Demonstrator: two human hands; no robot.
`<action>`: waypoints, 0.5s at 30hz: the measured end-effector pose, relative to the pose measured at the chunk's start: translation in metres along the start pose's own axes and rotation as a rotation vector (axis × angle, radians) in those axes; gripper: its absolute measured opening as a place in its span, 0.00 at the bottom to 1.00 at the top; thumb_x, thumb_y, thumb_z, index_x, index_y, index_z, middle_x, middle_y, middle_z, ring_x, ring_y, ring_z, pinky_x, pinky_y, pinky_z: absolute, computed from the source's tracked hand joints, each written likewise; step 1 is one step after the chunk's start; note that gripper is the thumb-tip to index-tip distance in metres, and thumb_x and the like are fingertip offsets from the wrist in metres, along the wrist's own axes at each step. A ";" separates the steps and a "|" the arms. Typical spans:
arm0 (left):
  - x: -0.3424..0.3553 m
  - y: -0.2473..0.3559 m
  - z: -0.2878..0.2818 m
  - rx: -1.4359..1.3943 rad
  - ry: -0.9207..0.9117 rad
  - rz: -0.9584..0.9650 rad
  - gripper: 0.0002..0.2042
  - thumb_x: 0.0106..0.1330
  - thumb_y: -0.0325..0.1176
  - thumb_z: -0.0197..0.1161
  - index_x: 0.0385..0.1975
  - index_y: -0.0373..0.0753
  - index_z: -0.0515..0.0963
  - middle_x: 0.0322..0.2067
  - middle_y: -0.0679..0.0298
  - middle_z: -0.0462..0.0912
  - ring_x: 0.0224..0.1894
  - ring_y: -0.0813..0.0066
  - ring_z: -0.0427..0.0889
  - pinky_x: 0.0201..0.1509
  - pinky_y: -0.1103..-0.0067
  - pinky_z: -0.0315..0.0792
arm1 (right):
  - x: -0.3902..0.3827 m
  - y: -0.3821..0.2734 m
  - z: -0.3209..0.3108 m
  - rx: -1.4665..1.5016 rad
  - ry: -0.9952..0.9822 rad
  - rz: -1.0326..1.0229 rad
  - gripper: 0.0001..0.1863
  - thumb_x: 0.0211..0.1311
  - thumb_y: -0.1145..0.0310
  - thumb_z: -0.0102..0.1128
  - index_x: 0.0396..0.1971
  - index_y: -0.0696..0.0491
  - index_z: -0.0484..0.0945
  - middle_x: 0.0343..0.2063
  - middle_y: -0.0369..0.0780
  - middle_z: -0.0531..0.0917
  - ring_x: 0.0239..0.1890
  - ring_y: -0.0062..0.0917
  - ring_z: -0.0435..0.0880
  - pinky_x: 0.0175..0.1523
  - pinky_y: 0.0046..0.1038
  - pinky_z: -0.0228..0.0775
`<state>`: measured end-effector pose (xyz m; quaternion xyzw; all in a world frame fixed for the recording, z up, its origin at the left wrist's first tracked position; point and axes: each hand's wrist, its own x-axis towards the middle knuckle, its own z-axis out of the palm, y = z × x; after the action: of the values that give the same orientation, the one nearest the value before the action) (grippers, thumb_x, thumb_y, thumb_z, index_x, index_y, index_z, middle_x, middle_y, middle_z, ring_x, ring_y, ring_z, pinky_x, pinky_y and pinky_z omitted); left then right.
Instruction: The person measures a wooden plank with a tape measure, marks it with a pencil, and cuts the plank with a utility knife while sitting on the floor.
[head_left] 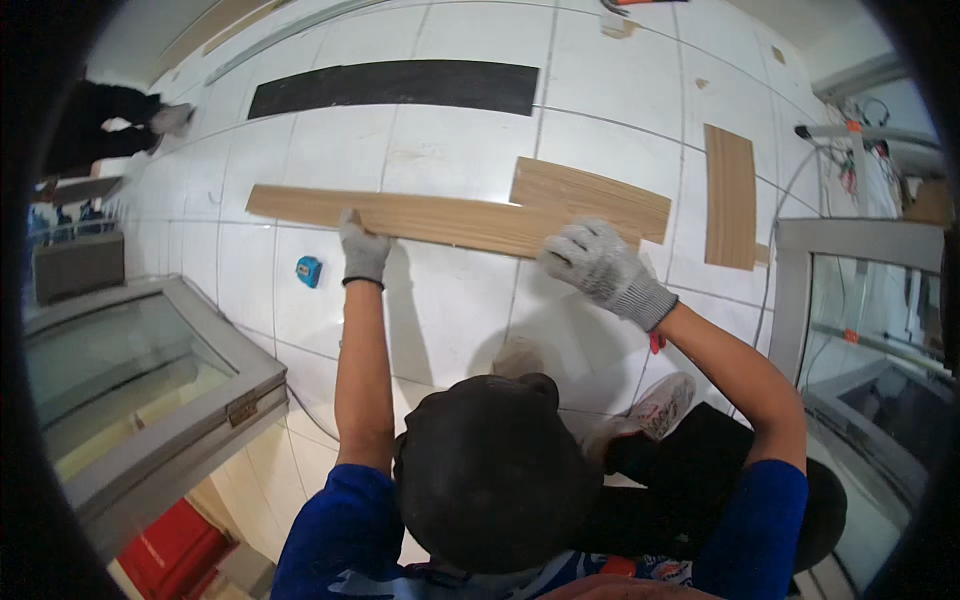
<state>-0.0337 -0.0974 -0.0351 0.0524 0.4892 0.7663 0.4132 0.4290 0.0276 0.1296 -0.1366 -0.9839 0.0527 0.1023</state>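
Note:
A long, narrow wood-look plank (450,218) lies crosswise in front of me, above the white floor tiles. Grey knitted gloves cover both my hands. My left hand (363,248) grips the plank's near edge left of its middle, thumb on top and the other fingers hidden beneath. Toward the right end, my right hand (600,262) is closed over the plank with its fingers curled; the fingertips are partly hidden. Just beyond that end lies a shorter wood-look board (590,195), partly covered by the long plank. A blue tape measure (308,271) rests on the floor left of my left hand.
Farther off lies a dark plank (395,85); another wood-look board (731,195) is at right. Glass-paned doors flank me, left (150,370) and right (870,300). Another person's shoe (172,119) shows at far left. A red box (172,550) sits at lower left.

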 end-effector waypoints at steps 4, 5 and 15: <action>0.008 0.006 -0.057 -0.392 -0.825 -0.302 0.21 0.79 0.51 0.55 0.57 0.41 0.76 0.55 0.58 0.81 0.56 0.66 0.81 0.60 0.71 0.78 | -0.020 0.007 0.014 0.069 -0.081 -0.010 0.15 0.67 0.64 0.59 0.52 0.43 0.80 0.48 0.33 0.77 0.56 0.28 0.78 0.66 0.37 0.71; -0.007 -0.020 -0.042 0.035 -0.175 -0.178 0.20 0.78 0.47 0.58 0.58 0.38 0.77 0.55 0.57 0.80 0.56 0.66 0.81 0.60 0.72 0.77 | -0.035 0.012 0.023 0.062 -0.125 0.020 0.15 0.67 0.64 0.59 0.52 0.43 0.80 0.48 0.33 0.77 0.56 0.28 0.78 0.66 0.37 0.71; -0.136 0.016 -0.019 0.969 0.355 0.373 0.24 0.76 0.36 0.64 0.66 0.29 0.73 0.58 0.54 0.81 0.59 0.67 0.79 0.64 0.73 0.73 | -0.046 0.023 0.040 0.232 -0.252 0.273 0.33 0.62 0.58 0.69 0.67 0.49 0.73 0.60 0.43 0.77 0.63 0.40 0.75 0.69 0.42 0.66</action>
<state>0.0367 -0.2064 0.0120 0.1926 0.8306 0.5109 0.1100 0.4693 0.0342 0.0785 -0.2480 -0.9487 0.1956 -0.0143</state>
